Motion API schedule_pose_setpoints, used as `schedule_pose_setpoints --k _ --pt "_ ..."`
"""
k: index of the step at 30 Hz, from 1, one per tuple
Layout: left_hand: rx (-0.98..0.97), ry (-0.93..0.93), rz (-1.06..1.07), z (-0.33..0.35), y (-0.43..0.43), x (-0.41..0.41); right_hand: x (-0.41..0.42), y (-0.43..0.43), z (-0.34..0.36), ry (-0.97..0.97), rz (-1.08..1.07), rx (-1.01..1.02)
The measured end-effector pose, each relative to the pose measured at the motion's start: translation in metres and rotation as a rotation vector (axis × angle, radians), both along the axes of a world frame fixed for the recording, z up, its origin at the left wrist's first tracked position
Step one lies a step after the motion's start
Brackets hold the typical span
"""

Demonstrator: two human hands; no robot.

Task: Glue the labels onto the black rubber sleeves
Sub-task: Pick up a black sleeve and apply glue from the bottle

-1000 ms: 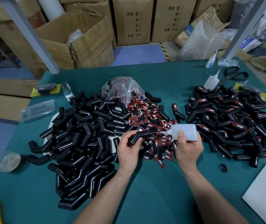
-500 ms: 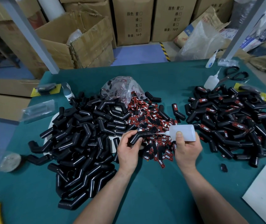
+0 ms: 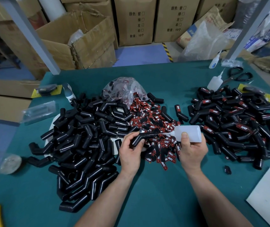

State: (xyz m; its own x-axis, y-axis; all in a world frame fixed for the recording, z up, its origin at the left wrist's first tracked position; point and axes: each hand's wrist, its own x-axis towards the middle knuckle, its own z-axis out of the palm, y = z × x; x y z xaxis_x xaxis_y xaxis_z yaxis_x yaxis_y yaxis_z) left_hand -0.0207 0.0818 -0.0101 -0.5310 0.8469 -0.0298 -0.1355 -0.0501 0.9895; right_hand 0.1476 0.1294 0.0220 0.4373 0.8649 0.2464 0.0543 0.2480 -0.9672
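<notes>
Soft, even light from above covers the green bench (image 3: 155,202), leaving only faint, soft-edged shadows nearer than the fingers (image 3: 184,138). Small glints ride the black sleeves (image 3: 85,141) left of the fingers, while wide-angle distortion bends the posts (image 3: 31,36) and cartons (image 3: 134,20) far beyond them, where detail turns slightly soft

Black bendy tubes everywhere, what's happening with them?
A person is gluing red labels onto them. The left hand holds one bent black rubber sleeve, and the right hand aims a glue bottle with its thin nozzle at it. Plain sleeves are piled on the left, the labels in the middle, labelled sleeves on the right.
</notes>
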Motion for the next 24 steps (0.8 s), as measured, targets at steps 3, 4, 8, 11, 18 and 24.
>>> schedule_pose_setpoints --k 3,4,8,11,18,24 --pt "-0.001 -0.002 0.0 0.0008 -0.0002 -0.0001 -0.0001 0.0008 0.0026 0.007 0.0 0.004" --pt "0.001 -0.002 0.001 0.0014 -0.0004 -0.0001 -0.001 0.0 0.0027 0.004 0.005 0.005" --pt "0.001 -0.002 0.002 0.0033 -0.0006 -0.0001 -0.004 -0.003 0.0021 -0.003 0.028 -0.002" --pt "0.034 0.042 0.02 0.0078 -0.0009 0.0009 -0.0026 -0.0011 0.0032 0.004 0.011 -0.004" --pt "0.004 0.004 0.006 0.0066 -0.0009 0.0003 -0.003 -0.0012 0.0042 -0.011 -0.002 -0.004" --pt "0.0 0.007 0.004 0.0096 -0.002 0.0012 -0.0035 -0.0023 0.0016 -0.015 0.005 -0.007"
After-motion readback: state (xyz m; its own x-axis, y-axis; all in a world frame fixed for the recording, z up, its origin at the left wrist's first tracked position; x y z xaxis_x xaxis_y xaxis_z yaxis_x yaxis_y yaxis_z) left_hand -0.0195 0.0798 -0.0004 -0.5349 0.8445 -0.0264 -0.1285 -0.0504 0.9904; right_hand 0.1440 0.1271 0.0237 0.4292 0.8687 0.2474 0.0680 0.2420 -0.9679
